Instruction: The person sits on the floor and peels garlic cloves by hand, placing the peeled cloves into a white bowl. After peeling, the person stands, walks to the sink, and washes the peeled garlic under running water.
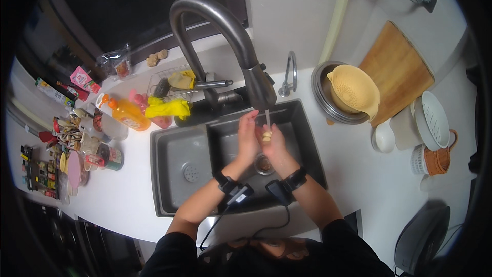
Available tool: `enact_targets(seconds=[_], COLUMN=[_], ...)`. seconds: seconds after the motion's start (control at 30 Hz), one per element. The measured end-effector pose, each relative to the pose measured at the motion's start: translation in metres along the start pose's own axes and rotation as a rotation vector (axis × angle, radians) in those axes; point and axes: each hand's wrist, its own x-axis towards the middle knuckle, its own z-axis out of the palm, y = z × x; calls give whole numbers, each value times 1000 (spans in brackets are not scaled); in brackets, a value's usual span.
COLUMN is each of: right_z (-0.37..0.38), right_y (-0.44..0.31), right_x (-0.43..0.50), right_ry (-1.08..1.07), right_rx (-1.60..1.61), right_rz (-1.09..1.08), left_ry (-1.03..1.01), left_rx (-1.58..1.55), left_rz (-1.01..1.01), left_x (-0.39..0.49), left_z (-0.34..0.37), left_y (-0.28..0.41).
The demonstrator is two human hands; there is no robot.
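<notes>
Under the running stream from the large grey pull-out faucet [261, 92], my right hand [276, 148] is cupped with several small pale yellow pieces, which look like peeled garlic cloves [266, 135], lying in it. Beside it, almost touching, my left hand [248, 138] is held upright with its fingers extended, and nothing shows in it. Both hands are over the right basin of the dark grey double sink [226, 200]. Below them the drain strainer [264, 164] holds some brownish bits. Each wrist wears a black strap with a cabled device.
A yellow colander [355, 90] sits in metal bowls right of the sink, before a wooden cutting board [403, 69]. Left stand an orange soap bottle [130, 114], yellow rubber gloves [167, 107] and a wire rack [153, 79]. A small chrome tap [292, 73] rises behind the sink.
</notes>
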Motion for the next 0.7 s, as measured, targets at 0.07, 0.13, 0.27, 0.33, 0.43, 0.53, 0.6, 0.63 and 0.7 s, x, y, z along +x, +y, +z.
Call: enact_targets(seconds=[0.07,0.13,0.27,0.33,0.43,0.53,0.6,0.63,0.7], right_z=[-7,-13,-16,-12,-5,-5,-7,-7,-9], right_y=[-6,-11,-15,-12,-6,-4,-5,-4,0], right_x=[2,5,9,11,13,15,16,16,15], right_ry=[-49,-145,-302,-305,-259,-227,-202,-185,-103], right_rx=[-77,-142,-240,-217,-142,-71,29,35,76], right_rz=[-4,2,-12,-16,-22,17,82,37,-82], left_ry=[49,104,170,199,138,51,53,63,163], left_rx=[-135,-204,-157,-146,-195,-355,-546,-661,-636], left_rz=[-84,-217,-324,-361,-461,-716,-854,-898,-858], left_x=[7,14,25,31,33,27,20,16,6], left_z=[-6,-15,-44,-58,-65,-48,-22,-8,16], left_y=[-5,-9,-12,-13,-18,-22,-22,-22,-21])
